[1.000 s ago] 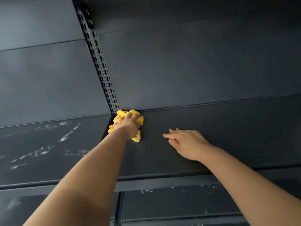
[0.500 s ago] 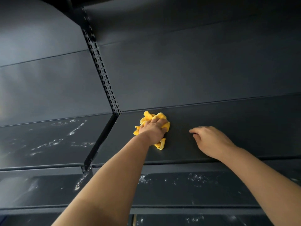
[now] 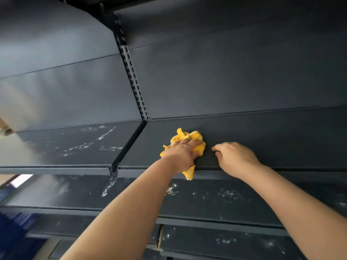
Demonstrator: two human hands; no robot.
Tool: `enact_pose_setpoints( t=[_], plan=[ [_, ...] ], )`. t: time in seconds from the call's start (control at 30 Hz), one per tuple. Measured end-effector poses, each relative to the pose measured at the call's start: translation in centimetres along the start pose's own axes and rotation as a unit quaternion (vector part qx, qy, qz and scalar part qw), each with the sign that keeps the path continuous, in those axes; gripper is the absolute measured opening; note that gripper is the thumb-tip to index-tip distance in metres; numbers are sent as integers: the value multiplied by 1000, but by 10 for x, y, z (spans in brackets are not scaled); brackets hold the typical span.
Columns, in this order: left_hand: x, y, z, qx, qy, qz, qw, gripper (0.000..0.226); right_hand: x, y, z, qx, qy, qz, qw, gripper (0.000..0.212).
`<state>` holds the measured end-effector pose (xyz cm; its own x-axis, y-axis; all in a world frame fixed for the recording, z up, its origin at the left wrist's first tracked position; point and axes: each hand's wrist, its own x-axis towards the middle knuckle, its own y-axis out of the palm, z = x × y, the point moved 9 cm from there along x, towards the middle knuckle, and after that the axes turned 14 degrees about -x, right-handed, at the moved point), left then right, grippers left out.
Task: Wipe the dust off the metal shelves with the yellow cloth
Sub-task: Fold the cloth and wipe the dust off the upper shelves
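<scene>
I take this to be the middle of a wipe on the upper shelf [image 3: 272, 139]: my left hand [image 3: 181, 153] presses the bunched yellow cloth [image 3: 189, 136] near its front edge, fingers wrapped over it, and my right hand [image 3: 235, 158] rests just beside, fingers loosely curled, holding nothing. Next probably comes a firm sweep rightward, then the speckled lower shelf [image 3: 216, 196]. My palm hides much of the cloth, and the view's left edge is blurred

I'm stretching both bare arms forward, nearly straight. My left hand [image 3: 181, 152] is pressing palm-down, fingers and thumb curling round the yellow cloth [image 3: 189, 136]. My right hand [image 3: 236, 158] is resting just beside it, palm-down, fingers loosely curled, holding nothing.
</scene>
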<state>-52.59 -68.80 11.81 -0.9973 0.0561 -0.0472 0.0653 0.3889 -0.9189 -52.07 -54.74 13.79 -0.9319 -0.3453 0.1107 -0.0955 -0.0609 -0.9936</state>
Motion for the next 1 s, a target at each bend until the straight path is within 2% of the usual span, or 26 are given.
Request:
enact_pose_setpoints(
  t=[0.27, 0.7, 0.87, 1.0],
  plan=[
    [-2, -24, 61, 4, -53, -17, 998, 45, 17, 1, 62, 1, -42, -4, 999, 34],
    [75, -55, 141, 3, -70, -16, 997, 49, 79, 18, 125, 12, -11, 5, 1000, 36],
    [110, -63, 165, -11, -75, -14, 997, 48, 99, 29, 138, -60, 25, 29, 997, 39],
    [127, -67, 176, -7, -80, -15, 997, 47, 103, 38, 140, -75, 46, 57, 994, 46]
  ],
)
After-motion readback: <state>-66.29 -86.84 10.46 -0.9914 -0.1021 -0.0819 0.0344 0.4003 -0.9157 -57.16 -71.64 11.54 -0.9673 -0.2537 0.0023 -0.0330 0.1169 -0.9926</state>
